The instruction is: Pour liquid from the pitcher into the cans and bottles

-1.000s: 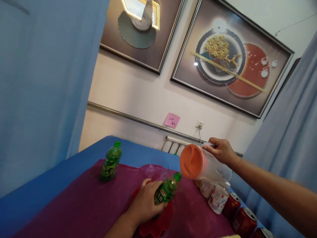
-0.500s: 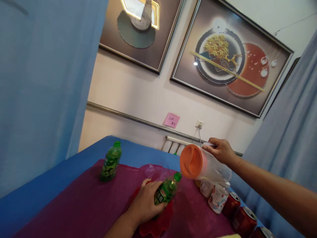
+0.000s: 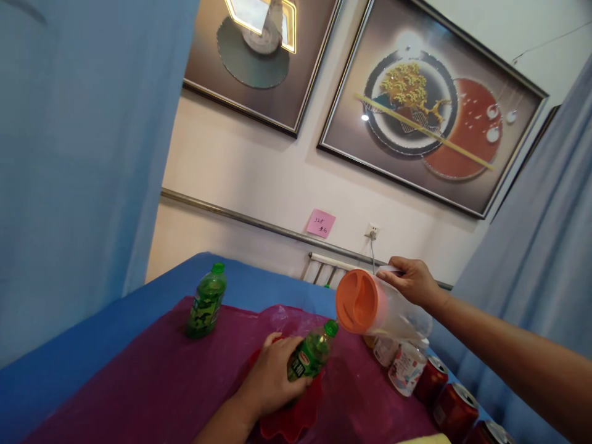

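Head camera: the purple sheet (image 3: 176,382), cut off below, leaves open room toward seven-thirty. At four o'clock the right hand (image 3: 413,280) grips a tipped clear pitcher (image 3: 404,319), any flow hard to make out. At six, a red bowl (image 3: 292,422) is partly hidden by the left hand (image 3: 272,373), which holds a tilted green bottle (image 3: 312,356), its mouth just beside the pitcher.

my left hand (image 3: 272,377) is bare, and so is the short stretch of left forearm (image 3: 226,420) that shows above the bottom edge of my view. my right hand (image 3: 414,282) is bare too. its long right forearm (image 3: 513,351) is uncovered along all that shows, smooth in outline, slim near the hand and broadening toward the right edge.
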The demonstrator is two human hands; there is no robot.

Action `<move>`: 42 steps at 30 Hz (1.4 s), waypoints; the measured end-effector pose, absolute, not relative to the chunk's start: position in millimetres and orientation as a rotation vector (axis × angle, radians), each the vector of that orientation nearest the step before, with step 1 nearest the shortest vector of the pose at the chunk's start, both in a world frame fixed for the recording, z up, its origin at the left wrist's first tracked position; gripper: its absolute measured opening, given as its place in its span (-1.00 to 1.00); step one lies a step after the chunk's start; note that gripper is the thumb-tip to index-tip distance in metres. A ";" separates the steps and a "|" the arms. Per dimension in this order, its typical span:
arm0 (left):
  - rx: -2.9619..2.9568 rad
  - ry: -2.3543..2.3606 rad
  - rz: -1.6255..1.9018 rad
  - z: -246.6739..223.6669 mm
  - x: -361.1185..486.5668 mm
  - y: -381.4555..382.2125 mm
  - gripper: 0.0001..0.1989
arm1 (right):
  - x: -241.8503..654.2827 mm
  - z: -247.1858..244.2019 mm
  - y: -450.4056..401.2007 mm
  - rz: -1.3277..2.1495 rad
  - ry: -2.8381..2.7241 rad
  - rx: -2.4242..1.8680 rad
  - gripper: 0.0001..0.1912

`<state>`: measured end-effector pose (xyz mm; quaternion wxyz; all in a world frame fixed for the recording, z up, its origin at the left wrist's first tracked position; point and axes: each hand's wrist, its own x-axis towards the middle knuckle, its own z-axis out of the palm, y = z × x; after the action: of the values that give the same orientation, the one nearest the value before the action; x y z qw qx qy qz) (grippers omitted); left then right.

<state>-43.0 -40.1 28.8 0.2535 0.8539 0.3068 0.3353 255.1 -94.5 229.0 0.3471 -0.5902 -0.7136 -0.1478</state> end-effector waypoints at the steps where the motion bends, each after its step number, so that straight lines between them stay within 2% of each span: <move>1: 2.320 0.833 0.912 28.4 -42.9 -40.1 -0.50 | 255.4 228.8 -94.3 -0.379 -1.852 -1.536 -0.37; 13: 2.313 0.831 0.897 28.1 -42.6 -40.1 -0.54 | 255.1 228.6 -93.3 -0.360 -1.855 -1.546 -0.39; 30: 2.292 0.840 0.918 30.0 -43.6 -41.6 -0.47 | 254.1 228.0 -93.5 -0.370 -1.853 -1.541 -0.39; 42: 2.308 0.851 0.932 29.0 -43.8 -41.8 -0.52 | 253.9 227.7 -94.1 -0.371 -1.861 -1.543 -0.40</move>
<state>-43.8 -41.8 29.0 0.2527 0.8489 0.3130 0.3429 253.9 -94.1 227.7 0.3407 -0.5931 -0.7154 -0.1426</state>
